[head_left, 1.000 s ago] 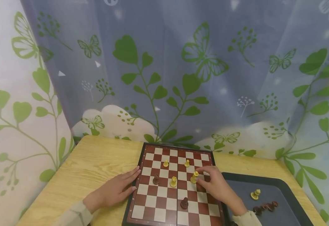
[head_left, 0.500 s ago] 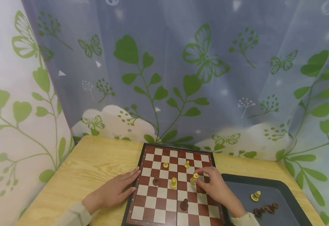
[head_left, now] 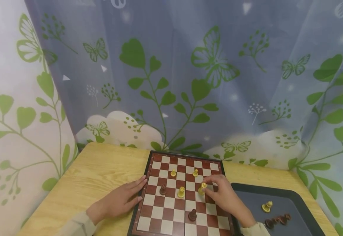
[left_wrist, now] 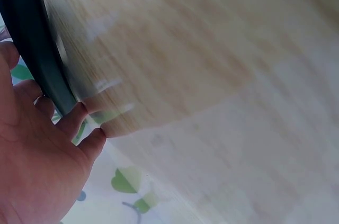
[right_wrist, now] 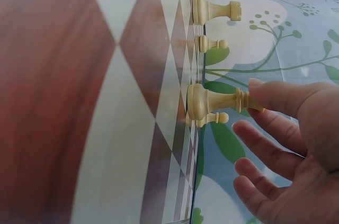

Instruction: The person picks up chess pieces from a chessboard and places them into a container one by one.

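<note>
My right hand (head_left: 225, 195) pinches a tall yellow chess piece (head_left: 201, 190) by its top, between thumb and index finger. In the right wrist view that chess piece (right_wrist: 212, 100) stands upright with its base at the board, its top hidden by the fingertips; the other fingers are loosely bent. My left hand (head_left: 116, 200) lies on the table, straight fingertips against the left edge of the chessboard (head_left: 168, 212). On the board stand a yellow rook (head_left: 181, 192), two yellow pawns, one left (head_left: 173, 172) and one right (head_left: 195, 172), and two dark pieces, one left (head_left: 162, 189) and one nearer (head_left: 192, 215).
A dark tray (head_left: 296, 200) sits right of the board, under the right forearm. It holds a yellow chess piece (head_left: 267, 206) and some dark chess pieces (head_left: 282, 219) lying down. The wooden table (head_left: 106, 164) meets a patterned curtain (head_left: 171, 82) at the back.
The head view has shifted slightly. My right hand keeps its pinch on the tall yellow chess piece, which sits marginally nearer on the board. The left hand stays in place.
</note>
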`<state>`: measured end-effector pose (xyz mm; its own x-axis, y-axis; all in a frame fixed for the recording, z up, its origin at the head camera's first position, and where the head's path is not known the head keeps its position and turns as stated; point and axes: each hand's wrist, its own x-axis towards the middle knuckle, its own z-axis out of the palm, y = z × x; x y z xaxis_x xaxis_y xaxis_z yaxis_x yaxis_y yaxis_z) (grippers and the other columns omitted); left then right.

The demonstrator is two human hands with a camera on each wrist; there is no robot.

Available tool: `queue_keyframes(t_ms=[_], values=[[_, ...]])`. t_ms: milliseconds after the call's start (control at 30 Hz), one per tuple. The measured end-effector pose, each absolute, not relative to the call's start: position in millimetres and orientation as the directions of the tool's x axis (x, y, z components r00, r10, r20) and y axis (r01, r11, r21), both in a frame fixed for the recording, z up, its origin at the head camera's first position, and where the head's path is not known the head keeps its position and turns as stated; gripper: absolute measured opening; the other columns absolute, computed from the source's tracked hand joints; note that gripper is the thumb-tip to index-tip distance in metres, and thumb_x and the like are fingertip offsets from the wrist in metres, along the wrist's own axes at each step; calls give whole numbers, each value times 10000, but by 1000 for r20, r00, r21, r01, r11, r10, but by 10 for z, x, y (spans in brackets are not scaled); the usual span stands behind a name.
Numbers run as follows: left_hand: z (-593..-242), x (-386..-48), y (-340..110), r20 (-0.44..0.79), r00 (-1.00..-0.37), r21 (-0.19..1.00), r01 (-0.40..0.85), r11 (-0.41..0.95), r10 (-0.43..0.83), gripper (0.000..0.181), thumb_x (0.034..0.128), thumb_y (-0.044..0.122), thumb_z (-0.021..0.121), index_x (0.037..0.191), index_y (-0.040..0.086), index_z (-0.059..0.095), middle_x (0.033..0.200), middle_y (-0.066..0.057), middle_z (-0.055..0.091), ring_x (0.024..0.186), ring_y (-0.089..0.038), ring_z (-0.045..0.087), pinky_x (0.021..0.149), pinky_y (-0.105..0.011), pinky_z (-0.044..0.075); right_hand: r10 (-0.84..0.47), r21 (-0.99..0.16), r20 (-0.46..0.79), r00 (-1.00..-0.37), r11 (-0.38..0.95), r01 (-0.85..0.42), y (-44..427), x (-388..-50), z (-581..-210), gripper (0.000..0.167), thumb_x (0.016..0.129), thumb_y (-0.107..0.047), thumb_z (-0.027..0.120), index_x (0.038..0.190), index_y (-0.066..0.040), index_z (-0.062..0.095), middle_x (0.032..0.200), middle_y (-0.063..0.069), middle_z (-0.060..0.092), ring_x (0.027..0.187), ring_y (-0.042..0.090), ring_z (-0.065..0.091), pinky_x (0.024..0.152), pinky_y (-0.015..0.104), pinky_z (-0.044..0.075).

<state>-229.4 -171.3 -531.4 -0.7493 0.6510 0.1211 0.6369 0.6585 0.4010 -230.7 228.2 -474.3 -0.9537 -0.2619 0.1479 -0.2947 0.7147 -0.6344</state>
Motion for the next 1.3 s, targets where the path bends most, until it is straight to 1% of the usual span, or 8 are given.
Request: queue_keyframes(t_ms=[267,500,633,733,867,1000,1133,1300], values=[[-5284,-2243,-1709,140,-748,400,642,654,649,593,1100,366,411,1589,43,321,1666,-125,275,1468,-370,384,1144,-595,376,-261,-631,145,-954,718,-293,2269,-2265,-4739,123,891,-103,785,987,-178,768,1153,16,711,1125,265,569,954,536,479],[-5298,-2222,-1724,128,-751,399,637,659,648,595,1100,375,408,1589,46,324,1667,-125,271,1463,-379,388,1137,-605,379,-274,-617,140,-951,727,-300,2266,-2235,-4751,139,888,-84,780,1004,-161,779,1204,56,700,1231,341,546,1043,619,434],[-5284,-2229,-1727,143,-751,395,641,658,645,591,1100,371,413,1589,49,328,1667,-119,276,1461,-380,392,1135,-604,382,-276,-613,153,-949,726,-310,2279,-2229,-4749,135,886,-81,779,1004,-146,781,1211,54,696,1242,361,539,1070,649,401],[-5271,-2240,-1721,150,-750,396,643,656,644,588,1099,365,419,1588,50,330,1665,-119,282,1460,-380,393,1135,-602,383,-272,-604,163,-948,732,-314,2295,-2222,-4731,132,891,-92,776,1012,-144,783,1213,52,696,1238,357,545,1073,641,406],[-5280,-2238,-1711,150,-746,391,647,654,649,585,1099,358,424,1586,46,332,1661,-127,287,1460,-376,395,1135,-597,385,-270,-611,189,-944,721,-328,2322,-2175,-4671,160,892,-106,777,1043,-162,779,1213,51,695,1216,333,561,1037,613,446],[-5300,-2224,-1706,151,-745,392,648,653,649,583,1100,356,420,1584,43,335,1661,-128,286,1455,-381,400,1134,-601,384,-277,-608,213,-937,713,-349,2358,-2117,-4613,181,892,-118,779,1060,-186,771,1213,52,691,1192,313,566,1015,598,460],[-5300,-2249,-1716,157,-743,387,652,652,650,587,1101,362,415,1587,45,329,1663,-124,283,1454,-385,400,1131,-605,386,-257,-600,203,-945,730,-328,2386,-2083,-4591,185,888,-124,784,1061,-189,770,1210,43,690,1186,304,564,1012,568,469],[-5318,-2280,-1719,173,-736,373,664,648,655,585,1098,354,426,1582,38,337,1658,-130,294,1454,-376,403,1131,-595,391,-232,-596,185,-955,746,-297,2424,-2051,-4594,189,881,-141,795,1064,-184,771,1210,25,689,1209,315,553,1003,571,478]])
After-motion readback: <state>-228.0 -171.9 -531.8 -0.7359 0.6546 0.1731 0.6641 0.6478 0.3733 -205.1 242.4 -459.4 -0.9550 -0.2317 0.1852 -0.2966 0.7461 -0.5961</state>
